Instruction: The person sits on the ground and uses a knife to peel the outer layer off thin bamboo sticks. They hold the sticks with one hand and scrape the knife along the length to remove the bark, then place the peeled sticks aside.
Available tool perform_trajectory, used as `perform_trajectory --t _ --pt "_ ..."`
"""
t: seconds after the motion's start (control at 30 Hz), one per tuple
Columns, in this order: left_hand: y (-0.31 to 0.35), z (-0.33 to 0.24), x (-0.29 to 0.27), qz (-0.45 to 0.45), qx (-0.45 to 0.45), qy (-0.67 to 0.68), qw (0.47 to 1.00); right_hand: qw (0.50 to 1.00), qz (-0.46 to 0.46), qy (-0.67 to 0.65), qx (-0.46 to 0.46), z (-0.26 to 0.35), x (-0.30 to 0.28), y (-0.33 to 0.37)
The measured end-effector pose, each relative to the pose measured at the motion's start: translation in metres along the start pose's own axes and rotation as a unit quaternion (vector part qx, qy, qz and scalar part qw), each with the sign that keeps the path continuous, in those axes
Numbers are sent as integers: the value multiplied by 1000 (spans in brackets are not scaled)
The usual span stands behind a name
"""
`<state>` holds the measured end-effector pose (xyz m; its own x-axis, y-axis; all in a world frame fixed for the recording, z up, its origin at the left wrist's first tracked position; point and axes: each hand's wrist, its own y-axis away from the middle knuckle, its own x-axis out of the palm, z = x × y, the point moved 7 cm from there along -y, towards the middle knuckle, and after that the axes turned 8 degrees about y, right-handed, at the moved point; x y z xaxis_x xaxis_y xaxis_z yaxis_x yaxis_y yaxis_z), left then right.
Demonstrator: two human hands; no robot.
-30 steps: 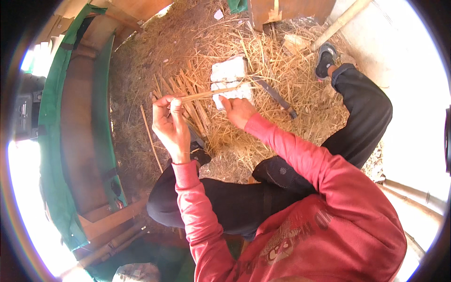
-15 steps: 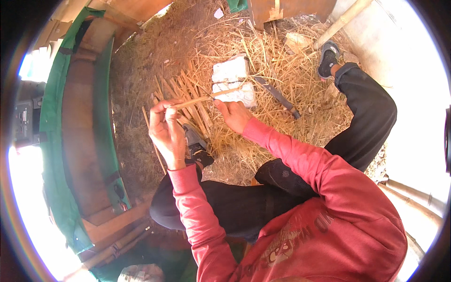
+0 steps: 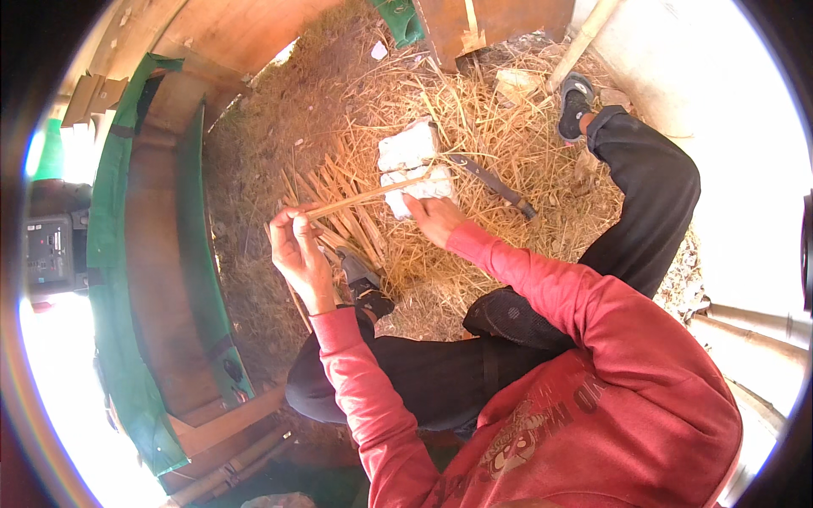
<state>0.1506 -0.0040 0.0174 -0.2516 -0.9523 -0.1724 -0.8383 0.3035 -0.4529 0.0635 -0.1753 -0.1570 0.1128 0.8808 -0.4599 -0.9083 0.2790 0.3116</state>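
My left hand point(image 3: 300, 252) pinches one end of a thin, pale bamboo strip point(image 3: 364, 200) between thumb and fingers. The strip runs rightward and slightly upward, its far part crossing over the nearer of two rough white blocks point(image 3: 408, 146). Just below the strip, at that block's near edge, my right hand point(image 3: 434, 220) is closed with its thumb toward the strip. What it grips is hidden beneath the hand. To the right of the blocks a long dark-bladed knife point(image 3: 491, 181) lies on the straw.
Several split strips point(image 3: 339, 199) lie left of the blocks. Loose straw and shavings point(image 3: 474, 110) cover the ground around my shoes. A green-edged wooden board structure point(image 3: 157, 245) stands at left, a pale wall point(image 3: 728, 161) at right, and a brown panel point(image 3: 500, 30) at the back.
My right hand has slid rightward along the strip toward its far end, and the dark point by its thumb no longer shows. My left hand still holds the strip. The whole view has shifted slightly.
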Motion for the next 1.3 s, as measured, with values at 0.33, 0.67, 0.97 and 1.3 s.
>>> perform_trajectory --t 0.33,0.67,0.97,1.3 --pt "1 3 10 10 7 -4 1000 984 -84 149 -48 -58 28 -52" --pt "7 0 13 27 -3 26 999 985 -81 -15 -151 60 6 10" --pt "7 -2 -24 -23 -2 -26 999 988 -98 116 -41 38 29 -22" --pt "15 11 -21 -12 -33 -2 999 973 -60 88 206 -129 -9 10"
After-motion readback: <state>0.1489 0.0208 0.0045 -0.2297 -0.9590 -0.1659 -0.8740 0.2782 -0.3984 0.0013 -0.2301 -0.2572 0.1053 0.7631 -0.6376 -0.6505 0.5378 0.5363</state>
